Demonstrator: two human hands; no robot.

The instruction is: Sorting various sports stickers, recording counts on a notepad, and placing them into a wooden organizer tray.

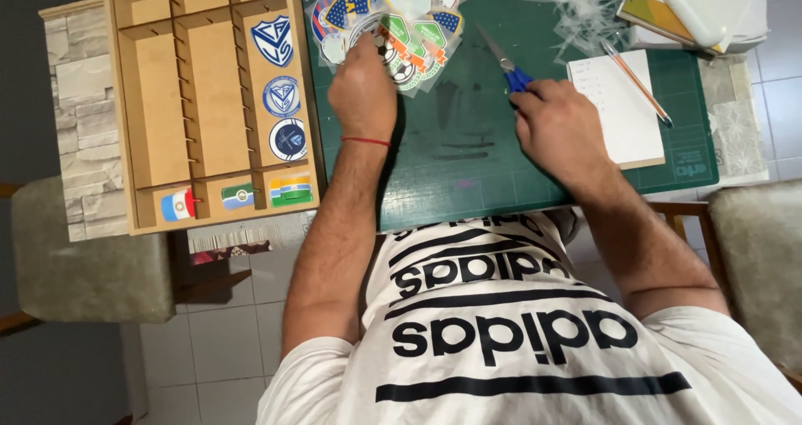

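- On the left of the table, a shallow wooden tray [125, 124] with slotted dividers holds stickers: a blue-and-white shield [273, 41], two round blue badges [282, 96] below it, and three small flag stickers [237, 196] along the near compartments; its long middle compartments show bare wood
- Beside the tray lies a dark green cutting mat [468, 166], its near edge flush with the table edge above the person's striped white shirt; the mat's middle is open between the two forearms
- The left hand [362, 93], a red thread at its wrist, rests fingers-down on a glossy pile of sticker sheets [393, 24] at the mat's far edge; whether it pinches one I cannot tell
- The right hand [558, 124] is curled around the blue handles of the scissors [506, 66], whose metal blades point toward the pile
- Far right: a white notepad [618, 108] with a pencil [637, 81] across it, and curly clear plastic offcuts [585, 3]
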